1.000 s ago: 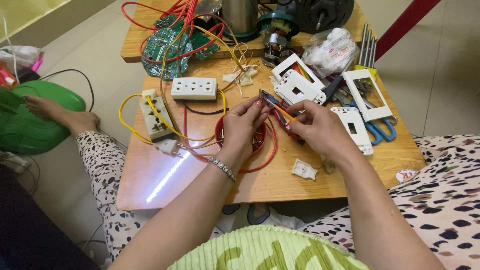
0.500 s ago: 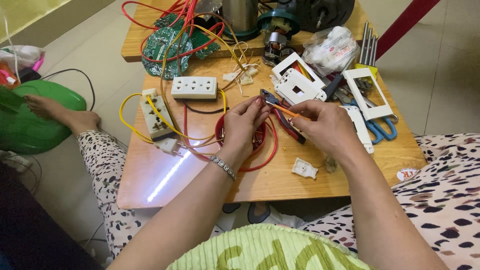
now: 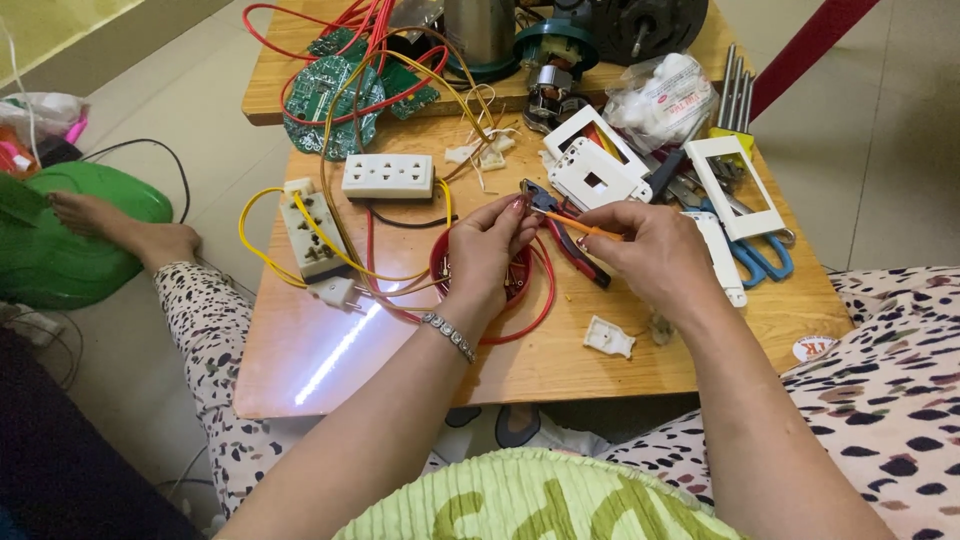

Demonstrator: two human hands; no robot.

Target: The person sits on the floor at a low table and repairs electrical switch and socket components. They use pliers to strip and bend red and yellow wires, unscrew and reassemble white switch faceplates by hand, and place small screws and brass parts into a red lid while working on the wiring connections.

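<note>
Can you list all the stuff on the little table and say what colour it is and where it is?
wooden table: one, light brown, centre
orange wire: one, pinched between both hands
pliers: one, red and black handles, under the hands
red dish: one, below the left hand
socket strips: two, white, left part of the table
yellow wires: several, looping round the left strip
red wires: several, top left
circuit boards: two, green, top left
face plates: several, white, right of centre
scissors: one, blue handles, right edge
bag of white bits: one, clear, top right
left hand: fingers hold the wire
right hand: fingers hold the wire
</note>
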